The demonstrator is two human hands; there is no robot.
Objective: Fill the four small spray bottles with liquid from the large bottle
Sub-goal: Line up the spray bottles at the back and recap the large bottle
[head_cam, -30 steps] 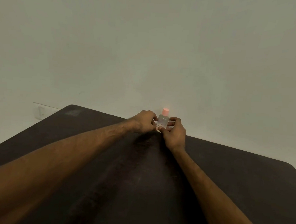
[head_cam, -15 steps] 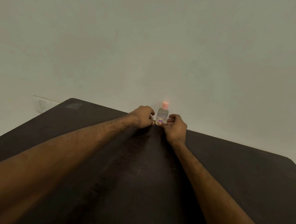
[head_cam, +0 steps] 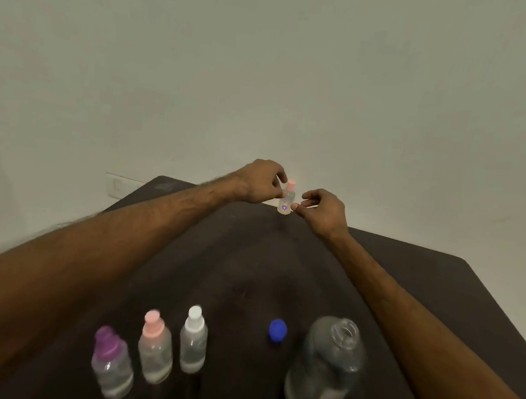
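Spray bottle point(head_cam: 285, 202), pink-capped: stood upright between left grip point(head_cam: 261, 180) and right grip point(head_cam: 325, 208). Left curled against its shoulder, hold unclear; right slack, thumb touching base.

Bare indoor room (dark table point(head_cam: 250, 276), plain wall point(head_cam: 264, 74), socket point(head_cam: 116, 186))

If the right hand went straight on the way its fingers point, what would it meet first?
The far pink-capped spray bottle, standing just past the fingertips of the right hand; its thumb may already touch it, though depth is unclear.
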